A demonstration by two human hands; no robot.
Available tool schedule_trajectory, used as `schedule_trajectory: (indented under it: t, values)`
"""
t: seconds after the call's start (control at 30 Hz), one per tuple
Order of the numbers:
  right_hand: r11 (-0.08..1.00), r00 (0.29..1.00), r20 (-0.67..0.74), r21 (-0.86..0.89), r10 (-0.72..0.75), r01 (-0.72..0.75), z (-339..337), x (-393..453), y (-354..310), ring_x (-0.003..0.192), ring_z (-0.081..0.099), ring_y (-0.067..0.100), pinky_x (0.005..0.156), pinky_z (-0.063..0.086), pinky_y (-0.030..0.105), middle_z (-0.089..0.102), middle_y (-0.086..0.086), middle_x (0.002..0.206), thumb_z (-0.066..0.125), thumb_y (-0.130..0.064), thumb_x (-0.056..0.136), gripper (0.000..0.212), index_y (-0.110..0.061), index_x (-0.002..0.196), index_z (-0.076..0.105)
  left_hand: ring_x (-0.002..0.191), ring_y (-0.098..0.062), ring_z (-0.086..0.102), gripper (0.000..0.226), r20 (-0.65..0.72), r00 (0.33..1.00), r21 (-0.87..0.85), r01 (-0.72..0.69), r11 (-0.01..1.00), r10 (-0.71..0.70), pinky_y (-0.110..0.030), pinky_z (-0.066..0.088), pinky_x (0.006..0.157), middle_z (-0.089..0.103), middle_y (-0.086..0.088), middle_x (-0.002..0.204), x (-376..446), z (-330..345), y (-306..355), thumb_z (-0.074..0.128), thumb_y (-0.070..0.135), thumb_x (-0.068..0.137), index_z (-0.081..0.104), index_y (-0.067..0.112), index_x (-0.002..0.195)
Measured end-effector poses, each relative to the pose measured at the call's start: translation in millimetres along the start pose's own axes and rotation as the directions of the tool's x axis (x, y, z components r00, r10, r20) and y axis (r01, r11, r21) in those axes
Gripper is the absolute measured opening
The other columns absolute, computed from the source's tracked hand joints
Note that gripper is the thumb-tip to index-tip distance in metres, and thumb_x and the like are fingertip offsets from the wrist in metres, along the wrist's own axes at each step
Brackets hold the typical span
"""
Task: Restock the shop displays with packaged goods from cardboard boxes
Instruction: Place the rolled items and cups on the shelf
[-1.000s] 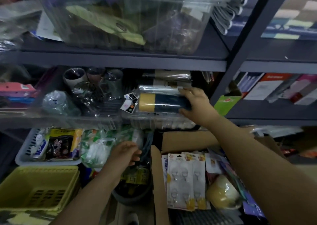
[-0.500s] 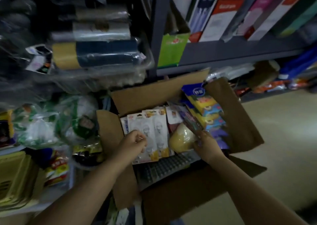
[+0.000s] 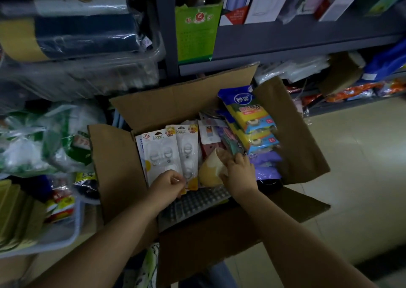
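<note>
An open cardboard box (image 3: 153, 109) sat on the floor before grey shelves (image 3: 307, 37), packed with goods. The left hand (image 3: 167, 186) pinched the lower edge of the hook packs (image 3: 167, 153) inside. The right hand (image 3: 239, 173) curled round a yellow wrapped item (image 3: 209, 173), apparently grasping it, beside stacked sponge packs (image 3: 248, 114).
</note>
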State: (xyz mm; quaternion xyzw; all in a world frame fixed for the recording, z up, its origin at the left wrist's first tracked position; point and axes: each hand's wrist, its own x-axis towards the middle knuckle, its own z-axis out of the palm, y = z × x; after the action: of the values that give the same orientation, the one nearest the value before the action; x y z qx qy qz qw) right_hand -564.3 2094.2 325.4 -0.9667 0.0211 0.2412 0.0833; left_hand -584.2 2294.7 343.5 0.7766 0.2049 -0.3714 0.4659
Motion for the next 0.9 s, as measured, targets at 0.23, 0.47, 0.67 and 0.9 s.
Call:
schedule_trajectory:
  t: [0.23, 0.47, 0.67, 0.9]
  values:
    - [0.979, 0.981, -0.067, 0.081, -0.182, 0.187, 1, -22, -16, 0.127, 0.032, 0.025, 0.107, 0.026, 0.037, 0.037, -0.001, 0.139, 0.052, -0.029, 0.096, 0.025, -0.021, 0.117, 0.062, 0.101, -0.019, 0.057, 0.025, 0.016, 0.998, -0.146, 0.069, 0.987, -0.067, -0.039, 0.053, 0.088, 0.055, -0.002, 0.111, -1, -2, -4, 0.056, 0.04, 0.092, 0.054, 0.023, 0.109]
    - [0.863, 0.851, -0.354, 0.184, -0.388, 0.47, -7, -51, -13, 0.1, 0.045, 0.015, 0.078, 0.051, 0.037, 0.056, -0.002, 0.103, 0.073, -0.015, 0.078, 0.012, -0.016, 0.09, 0.071, 0.128, -0.023, 0.037, 0.079, 0.197, 0.969, -0.376, 0.217, 0.901, -0.151, -0.049, 0.042, 0.103, 0.031, 0.002, 0.146, -9, -1, 9, 0.06, 0.07, 0.063, 0.04, 0.033, 0.13]
    - [0.767, 0.752, -0.41, 0.169, -0.517, 0.619, -14, -73, -20, 0.094, 0.043, 0.01, 0.07, 0.044, 0.022, 0.047, -0.007, 0.097, 0.073, -0.013, 0.076, 0.014, -0.016, 0.089, 0.07, 0.12, -0.026, 0.049, 0.094, 0.272, 0.956, -0.444, 0.224, 0.868, -0.108, -0.052, 0.045, 0.099, 0.047, -0.004, 0.134, -18, -2, 1, 0.067, 0.074, 0.043, 0.044, 0.036, 0.126]
    - [0.748, 0.759, -0.38, 0.216, -0.528, 0.628, -3, -82, -32, 0.099, 0.052, 0.016, 0.076, 0.054, 0.03, 0.051, -0.007, 0.106, 0.059, -0.02, 0.085, 0.02, -0.02, 0.103, 0.068, 0.11, -0.021, 0.055, 0.075, 0.314, 0.948, -0.416, 0.186, 0.89, -0.051, -0.048, 0.046, 0.098, 0.055, -0.001, 0.124, -26, -7, -8, 0.074, 0.049, 0.056, 0.047, 0.034, 0.124]
